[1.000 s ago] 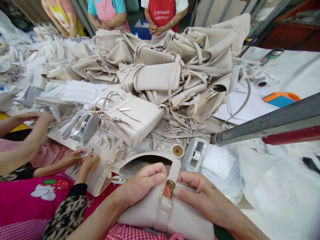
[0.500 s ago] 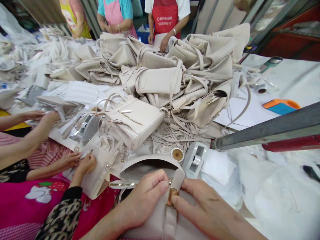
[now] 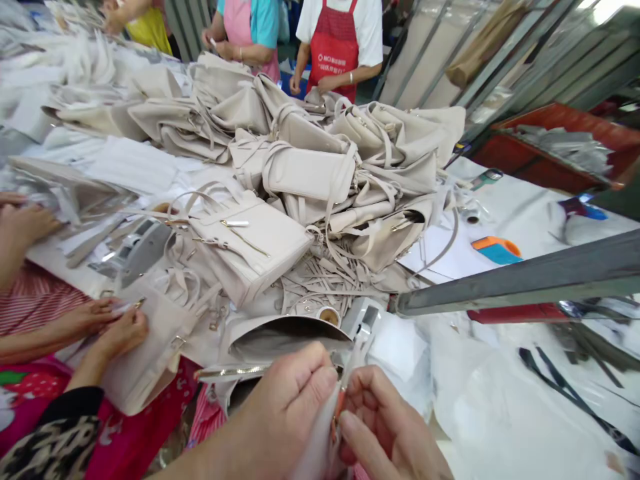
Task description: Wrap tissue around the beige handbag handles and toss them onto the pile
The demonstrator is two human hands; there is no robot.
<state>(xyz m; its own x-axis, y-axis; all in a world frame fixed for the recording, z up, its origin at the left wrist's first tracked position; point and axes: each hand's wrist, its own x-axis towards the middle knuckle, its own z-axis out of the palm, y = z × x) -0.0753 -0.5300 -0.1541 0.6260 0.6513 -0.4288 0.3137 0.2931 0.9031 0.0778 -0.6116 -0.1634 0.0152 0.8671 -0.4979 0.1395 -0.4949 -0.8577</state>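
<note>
A beige handbag point(image 3: 287, 335) lies in front of me with its mouth gaping and a gold zipper point(image 3: 235, 372) along one edge. My left hand point(image 3: 295, 400) is closed on the bag's upper edge, thumb pressed near the strap. Fingers curled, my right hand point(image 3: 383, 423) pinches the gold-coloured buckle point(image 3: 338, 410) on the bag's strap point(image 3: 359, 350). The strap end points up between both hands. Part of the buckle is hidden by my fingers.
A heap of beige handbags point(image 3: 310, 172) fills the middle. A co-worker's hands point(image 3: 117, 327) hold another bag at left. A grey tape dispenser point(image 3: 143, 247), a metal bar point(image 3: 525, 273), and an orange-and-blue tape roll point(image 3: 497, 249) are around. Other people stand at the back.
My view has swung to the right. The bag's strap and buckle have turned edge-on, and my right fingers have curled in closer around the buckle. My left hand keeps its grip.
</note>
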